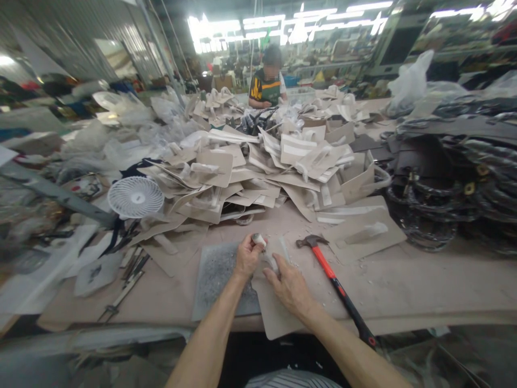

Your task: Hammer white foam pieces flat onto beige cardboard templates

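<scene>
My left hand (247, 257) is closed, its thumb and fingers around a small whitish piece with a dark, round end (257, 238); its exact kind is unclear. Just beside it, my right hand (291, 285) grips a flat beige panel (277, 310) near its plastic-wrapped part, thumb and fingers bent over it. The near end of the panel reaches past the table edge toward me. Under my left wrist lies a grey, worn slab (216, 275), partly overlapped by the panel. To the right of my hands rests a claw hammer (333, 280) with a red and black handle.
Beige panels with plastic-wrapped handles (242, 172) pile up ahead. A white fan (136, 197) and metal tools (128, 285) are at left. Dark bags in plastic (432, 188) stack at right. A single panel (363, 229) lies beyond the hammer. Another person (267, 86) sits across the table.
</scene>
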Tool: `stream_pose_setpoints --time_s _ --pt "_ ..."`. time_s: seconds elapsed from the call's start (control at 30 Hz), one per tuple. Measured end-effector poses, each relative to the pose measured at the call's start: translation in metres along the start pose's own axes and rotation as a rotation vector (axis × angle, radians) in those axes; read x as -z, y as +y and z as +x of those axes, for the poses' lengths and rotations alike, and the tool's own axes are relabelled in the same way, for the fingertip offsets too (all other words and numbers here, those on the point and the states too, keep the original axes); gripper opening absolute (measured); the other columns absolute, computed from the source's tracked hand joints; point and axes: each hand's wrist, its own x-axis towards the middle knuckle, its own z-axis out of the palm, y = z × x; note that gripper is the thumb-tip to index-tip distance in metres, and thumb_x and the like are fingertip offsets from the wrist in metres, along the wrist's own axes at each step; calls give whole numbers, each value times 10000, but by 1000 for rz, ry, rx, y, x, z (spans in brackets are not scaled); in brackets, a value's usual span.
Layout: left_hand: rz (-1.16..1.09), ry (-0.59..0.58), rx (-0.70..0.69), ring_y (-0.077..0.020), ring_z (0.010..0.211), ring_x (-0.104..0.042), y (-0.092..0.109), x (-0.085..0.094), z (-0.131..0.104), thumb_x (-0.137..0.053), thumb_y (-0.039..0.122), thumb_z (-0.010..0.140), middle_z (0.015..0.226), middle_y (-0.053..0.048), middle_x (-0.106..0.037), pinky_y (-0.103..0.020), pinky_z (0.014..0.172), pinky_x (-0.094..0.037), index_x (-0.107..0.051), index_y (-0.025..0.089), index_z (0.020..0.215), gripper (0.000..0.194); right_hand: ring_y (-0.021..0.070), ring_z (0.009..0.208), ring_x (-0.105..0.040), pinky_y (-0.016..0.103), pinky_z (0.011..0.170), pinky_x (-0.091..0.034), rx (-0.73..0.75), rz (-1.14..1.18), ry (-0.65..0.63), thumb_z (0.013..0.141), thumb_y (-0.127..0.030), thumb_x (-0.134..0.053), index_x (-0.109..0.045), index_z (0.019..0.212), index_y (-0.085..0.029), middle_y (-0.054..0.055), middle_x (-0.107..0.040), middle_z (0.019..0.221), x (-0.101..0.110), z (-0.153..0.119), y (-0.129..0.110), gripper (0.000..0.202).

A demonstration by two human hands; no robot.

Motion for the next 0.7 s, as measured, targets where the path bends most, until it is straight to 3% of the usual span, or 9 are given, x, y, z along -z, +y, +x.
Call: stream_pose_setpoints --time_s 0.17,0.33,0.5,0.6,0.7 --pt "71 -19 -25 -180 805 -689 2 0 -3 -689 379 779 915 -79 -753 -258 727 -518 -616 158 985 312 232 1042 -646 343 873 -484 10 -13 34 1001 -433 -393 -529 1347 -168 135 -644 1209 14 0 11 456" --pt "180 -18 -71 -188 819 -687 3 -1 -4 -656 346 798 924 -76 -746 -267 737 -513 -621 157 1007 284 275 1074 -592 368 895 -450 -57 -326 185 973 -379 -453 -563 1274 -126 160 -613 1182 39 -11 59 408" --pt "306 -64 -105 -179 815 -670 2 2 -4 -617 321 816 908 -57 -734 -262 743 -499 -635 163 1002 244 256 878 -594 347 735 -411 -272 -510 65 921 -325 -522 -582 1121 -121 141 -602 1025 56 -27 106 292" --pt "370 -108 -141 -175 829 -663 1 3 -5 -590 280 830 918 -46 -730 -262 765 -490 -643 173 1015 220 193 759 -565 309 669 -389 -410 -179 -13 886 -246 -495 -540 899 -161 76 -580 849 64 -27 109 96" --pt "406 -125 -177 -165 793 -644 1 3 -7 -570 249 839 887 -33 -715 -253 745 -477 -649 178 1001 194 118 560 -458 260 535 -354 -583 512 -200 818 -255 -500 -437 791 -212 -21 -485 683 79 -21 88 82"
